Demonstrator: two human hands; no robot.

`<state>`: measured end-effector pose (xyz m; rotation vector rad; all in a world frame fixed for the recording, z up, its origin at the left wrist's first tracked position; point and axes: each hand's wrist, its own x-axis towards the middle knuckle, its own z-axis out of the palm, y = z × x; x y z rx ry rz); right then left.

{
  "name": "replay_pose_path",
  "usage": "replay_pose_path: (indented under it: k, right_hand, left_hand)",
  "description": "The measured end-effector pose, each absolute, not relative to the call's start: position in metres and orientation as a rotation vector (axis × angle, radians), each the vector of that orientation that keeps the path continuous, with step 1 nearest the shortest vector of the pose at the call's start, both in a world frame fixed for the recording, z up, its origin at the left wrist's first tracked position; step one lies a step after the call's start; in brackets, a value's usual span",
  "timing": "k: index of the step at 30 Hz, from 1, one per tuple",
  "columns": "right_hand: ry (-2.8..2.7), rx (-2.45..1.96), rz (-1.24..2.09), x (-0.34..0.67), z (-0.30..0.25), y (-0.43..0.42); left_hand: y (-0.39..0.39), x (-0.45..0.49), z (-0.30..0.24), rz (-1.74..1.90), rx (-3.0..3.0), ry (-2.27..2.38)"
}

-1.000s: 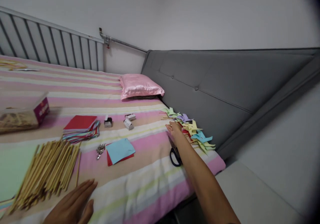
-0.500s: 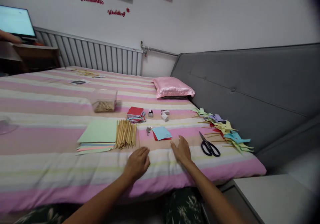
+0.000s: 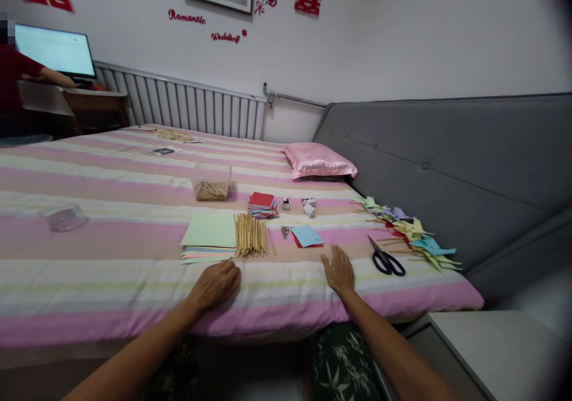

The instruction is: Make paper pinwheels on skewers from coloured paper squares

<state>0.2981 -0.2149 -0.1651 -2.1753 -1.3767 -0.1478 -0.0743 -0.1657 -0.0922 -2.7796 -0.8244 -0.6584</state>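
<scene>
My left hand [image 3: 217,283], fingers curled in with nothing seen in them, rests on the bedspread just below a stack of coloured paper sheets [image 3: 209,233] with light green on top. Beside that stack lies a row of thin wooden sticks [image 3: 251,235], with one loose stick [image 3: 271,241] to its right. My right hand [image 3: 339,270] lies open with fingers apart, near a blue paper square [image 3: 307,236] on a red paper square [image 3: 300,243]. A small metal piece [image 3: 285,232] sits left of the squares. Right of my hand are black-handled scissors [image 3: 385,258].
Finished paper pinwheels [image 3: 409,228] line the bed's right side by the grey headboard [image 3: 447,145]. Farther back are small red-topped squares [image 3: 261,201], a small bottle [image 3: 286,204], little white boxes [image 3: 308,210], a clear box of sticks [image 3: 211,190] and a pink pillow [image 3: 319,159]. A person [image 3: 27,79] is at the far left.
My left hand has moved left, from near the loose stick to below the paper stack. My right hand stays beside the paper squares. The view has turned somewhat left.
</scene>
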Motion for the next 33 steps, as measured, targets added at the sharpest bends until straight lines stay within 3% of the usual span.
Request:
replay_pose_path:
  k: [16, 33]
  right_hand:
    - [-1.480, -2.193, -0.285, 0.305, -0.184, -0.213]
    - [-1.418, -2.185, -0.171, 0.299, -0.167, -0.220]
  left_hand:
    - [-0.157, -0.084, -0.119, -0.784, -2.799, -1.100]
    - [-0.153, -0.086, -0.116, -0.777, -2.858, -1.169]
